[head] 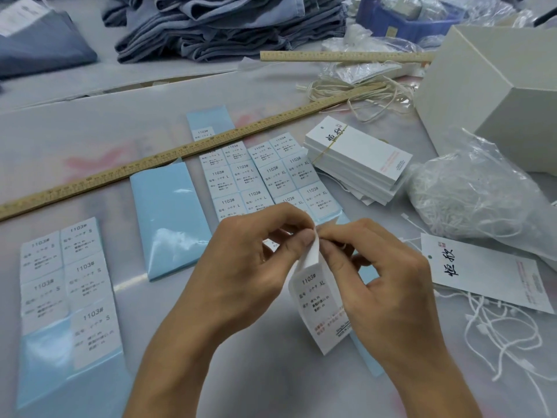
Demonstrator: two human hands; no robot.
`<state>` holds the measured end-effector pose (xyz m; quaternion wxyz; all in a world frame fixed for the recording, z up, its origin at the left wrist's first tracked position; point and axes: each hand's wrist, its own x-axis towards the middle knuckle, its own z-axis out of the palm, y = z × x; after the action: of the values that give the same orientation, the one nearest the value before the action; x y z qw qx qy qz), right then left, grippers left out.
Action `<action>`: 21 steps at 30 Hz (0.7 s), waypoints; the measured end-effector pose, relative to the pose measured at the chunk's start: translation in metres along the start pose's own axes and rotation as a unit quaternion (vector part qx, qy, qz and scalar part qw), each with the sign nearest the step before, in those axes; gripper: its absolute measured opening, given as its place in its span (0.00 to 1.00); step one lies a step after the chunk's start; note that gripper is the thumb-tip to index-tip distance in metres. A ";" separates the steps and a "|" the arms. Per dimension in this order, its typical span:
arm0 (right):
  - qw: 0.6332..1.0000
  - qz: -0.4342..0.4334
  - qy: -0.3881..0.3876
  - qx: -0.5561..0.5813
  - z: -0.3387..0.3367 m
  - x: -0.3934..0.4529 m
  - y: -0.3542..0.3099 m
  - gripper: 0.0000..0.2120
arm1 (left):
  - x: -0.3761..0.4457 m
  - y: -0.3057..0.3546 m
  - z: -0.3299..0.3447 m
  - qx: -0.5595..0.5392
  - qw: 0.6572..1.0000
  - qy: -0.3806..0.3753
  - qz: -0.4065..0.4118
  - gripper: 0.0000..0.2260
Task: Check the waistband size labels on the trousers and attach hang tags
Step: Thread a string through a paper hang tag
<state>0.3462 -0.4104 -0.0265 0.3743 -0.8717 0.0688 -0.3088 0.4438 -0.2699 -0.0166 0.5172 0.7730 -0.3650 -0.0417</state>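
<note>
A white hang tag (319, 309) with an "1103# XL" sticker on it hangs between my hands, low in the middle. My left hand (253, 260) pinches its top edge from the left. My right hand (382, 267) pinches the same top edge from the right. Sheets of size stickers lie on the table: S (64, 276) at the left, L (232, 179) and XL (289, 170) beyond my hands. A banded stack of hang tags (358, 161) sits at the right, and one loose hang tag (482, 276) lies further right. Folded blue-grey trousers (229, 28) are piled at the back.
A long wooden ruler (168, 155) crosses the table diagonally; another ruler (346, 56) lies behind. A blank blue backing sheet (168, 218) lies centre-left. White strings (506, 330) are scattered at the right, beside a plastic bag of strings (473, 200), a grey box (497, 76) and a blue bin (407, 19).
</note>
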 end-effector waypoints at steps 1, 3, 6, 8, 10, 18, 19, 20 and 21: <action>1.000 0.008 0.002 0.000 0.000 0.000 0.000 0.04 | 0.000 0.000 0.001 -0.020 1.000 0.002 -0.005 0.04; 1.000 0.017 0.010 -0.002 0.001 0.000 0.000 0.03 | 0.000 0.000 0.004 -0.049 0.999 0.010 -0.012 0.04; 0.999 0.023 0.027 -0.004 0.002 -0.001 0.000 0.04 | 0.000 0.000 0.005 -0.066 0.998 0.014 -0.012 0.05; 0.999 0.023 0.034 -0.008 0.003 0.000 -0.001 0.05 | 0.000 -0.001 0.005 -0.060 0.998 0.012 -0.008 0.04; 0.999 0.018 0.048 -0.005 0.002 0.001 -0.002 0.04 | 0.000 -0.002 0.005 -0.062 0.998 0.012 -0.010 0.03; 0.998 0.054 0.030 0.033 0.003 0.000 -0.007 0.06 | -0.003 -0.001 0.007 -0.123 0.991 -0.047 -0.038 0.08; 0.996 0.065 0.033 0.048 0.003 0.000 -0.007 0.07 | -0.002 -0.002 0.008 -0.132 0.990 -0.036 -0.042 0.06; 0.994 0.077 0.031 0.065 0.002 0.001 -0.007 0.08 | -0.002 -0.005 0.009 -0.142 0.989 -0.021 -0.046 0.05; 0.993 0.086 0.029 0.079 0.002 0.001 -0.007 0.08 | -0.002 -0.007 0.010 -0.153 0.987 -0.003 -0.052 0.04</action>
<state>0.3470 -0.4049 -0.0225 0.4654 -0.8206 0.1299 -0.3053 0.4418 -0.2751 -0.0270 0.6255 0.7025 -0.3153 -0.1260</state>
